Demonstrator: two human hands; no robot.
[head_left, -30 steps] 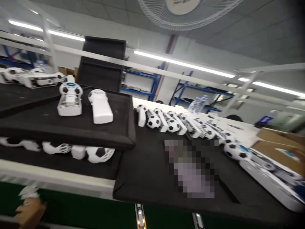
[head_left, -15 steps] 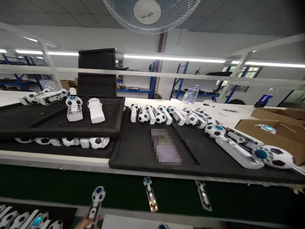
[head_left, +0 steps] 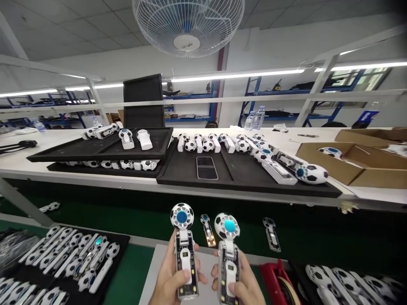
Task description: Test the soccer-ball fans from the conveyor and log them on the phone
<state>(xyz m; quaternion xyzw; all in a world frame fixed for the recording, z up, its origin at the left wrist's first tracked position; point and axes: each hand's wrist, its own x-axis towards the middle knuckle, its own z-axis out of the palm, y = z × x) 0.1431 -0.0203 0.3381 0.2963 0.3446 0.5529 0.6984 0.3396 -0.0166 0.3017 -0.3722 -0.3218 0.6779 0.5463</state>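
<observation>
The left hand [head_left: 170, 284] is clamped around a white device with a football-pattern head [head_left: 183, 250], and the right hand [head_left: 241, 290] is clamped around a second device [head_left: 228, 258] of the same kind. The two hands are near each other but apart, and both devices point upward. They are in front of the black mat [head_left: 190, 180] on the surface. On this mat there is a dark glass panel [head_left: 207, 167] and behind it a row of football devices [head_left: 208, 145]. A black tray of many devices [head_left: 122, 241] lies nearer, left of the mat, and a cardboard box [head_left: 359, 169] is right of the mat.
</observation>
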